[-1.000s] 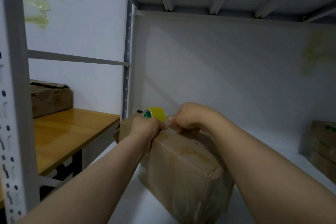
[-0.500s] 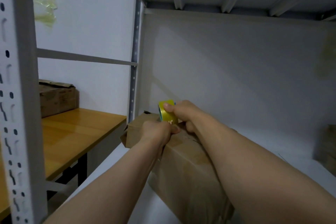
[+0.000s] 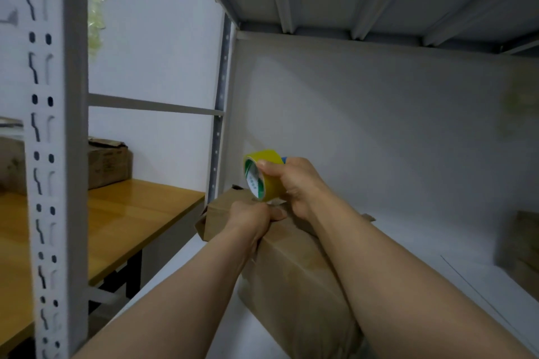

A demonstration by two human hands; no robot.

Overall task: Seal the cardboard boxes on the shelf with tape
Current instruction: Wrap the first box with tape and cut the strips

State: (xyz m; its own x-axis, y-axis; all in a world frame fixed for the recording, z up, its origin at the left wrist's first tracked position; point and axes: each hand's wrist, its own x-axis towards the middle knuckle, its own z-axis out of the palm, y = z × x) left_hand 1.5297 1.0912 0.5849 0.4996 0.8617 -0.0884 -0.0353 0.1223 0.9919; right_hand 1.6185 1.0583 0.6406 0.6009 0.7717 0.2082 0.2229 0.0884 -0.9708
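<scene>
Yellow tape roll (image 3: 264,175) is gripped by the right hand (image 3: 296,185) at frame centre, just above the cardboard box (image 3: 291,274) on the shelf (image 3: 414,245); the left hand (image 3: 252,218) is clenched on its top.

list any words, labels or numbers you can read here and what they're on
Nothing can be read.
Yellow tape roll in the right hand: green print on its white core, too blurred.
Cardboard box on the wooden table: faint dark print, too blurred.
</scene>
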